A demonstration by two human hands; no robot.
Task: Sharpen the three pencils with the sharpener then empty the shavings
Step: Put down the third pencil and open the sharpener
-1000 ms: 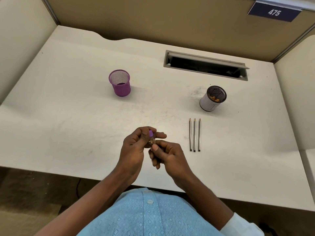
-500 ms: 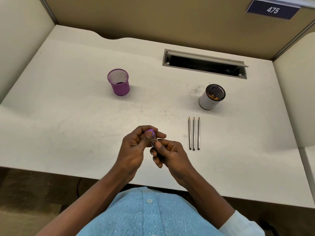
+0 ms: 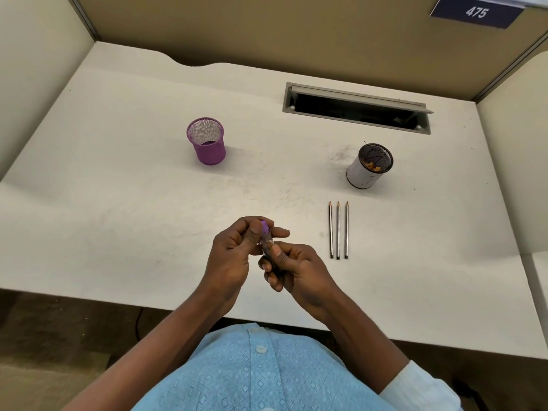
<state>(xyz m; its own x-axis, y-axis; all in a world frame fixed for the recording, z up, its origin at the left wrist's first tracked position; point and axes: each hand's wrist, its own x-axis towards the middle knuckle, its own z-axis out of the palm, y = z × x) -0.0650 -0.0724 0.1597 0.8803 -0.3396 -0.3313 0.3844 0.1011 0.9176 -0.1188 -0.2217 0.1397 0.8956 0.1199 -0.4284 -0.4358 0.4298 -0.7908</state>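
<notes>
Both hands are closed on the sharpener (image 3: 266, 238) above the worktop (image 3: 118, 203): its purple cap is pinched by the left hand (image 3: 234, 256), its clear body by the right hand (image 3: 296, 269), apparently for opening. Three pencils (image 3: 338, 230) are laid nearby, below a cup (image 3: 369, 167) holding shavings.

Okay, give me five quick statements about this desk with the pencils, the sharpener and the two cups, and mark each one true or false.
1. Three pencils lie side by side on the desk. True.
2. The left hand and right hand both hold the sharpener. True.
3. The purple mesh cup holds the pencils. False: no pencils in it; they lie on the desk.
4. The white cup lies tipped on its side. False: it stands upright, with orange-brown bits inside.
5. One pencil is stuck in the sharpener. False: all three lie apart from the hands.
</notes>
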